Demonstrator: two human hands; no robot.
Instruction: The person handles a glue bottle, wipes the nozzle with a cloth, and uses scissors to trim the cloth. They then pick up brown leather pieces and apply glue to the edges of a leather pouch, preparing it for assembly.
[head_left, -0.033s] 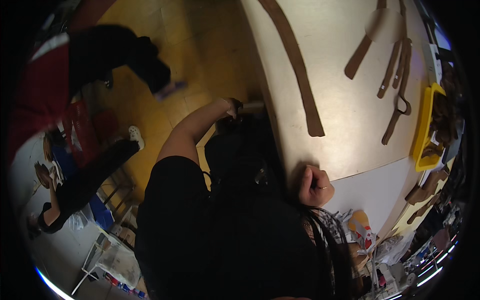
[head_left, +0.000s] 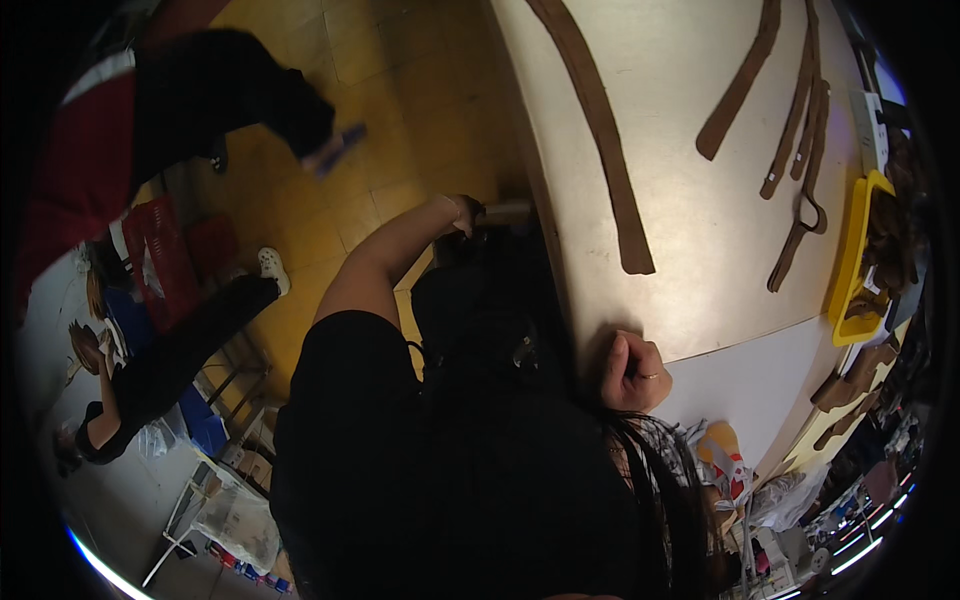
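Observation:
My right hand (head_left: 636,372) rests on the near edge of the pale table (head_left: 690,270), its fingers curled in and a ring on one finger. I see nothing in it. A long brown strip (head_left: 602,130) lies on the table beyond this hand, apart from it. My left arm is bent out to the left, and my left hand (head_left: 464,214) hangs low beside the table, at a light-coloured flat edge (head_left: 505,213). Its fingers are in shadow, so I cannot make out whether they hold anything. Several more brown strips (head_left: 740,85) lie farther right.
A yellow tray (head_left: 848,265) with brown pieces stands at the table's right side. On the left, a person in dark trousers (head_left: 235,85) holds a blue object (head_left: 343,147). Another person's light shoe (head_left: 273,270) is on the yellowish floor. Red stools (head_left: 160,255) stand there.
The other person's hand with the blue object has shifted slightly and the object is tilted more steeply. My two hands stay almost where they were.

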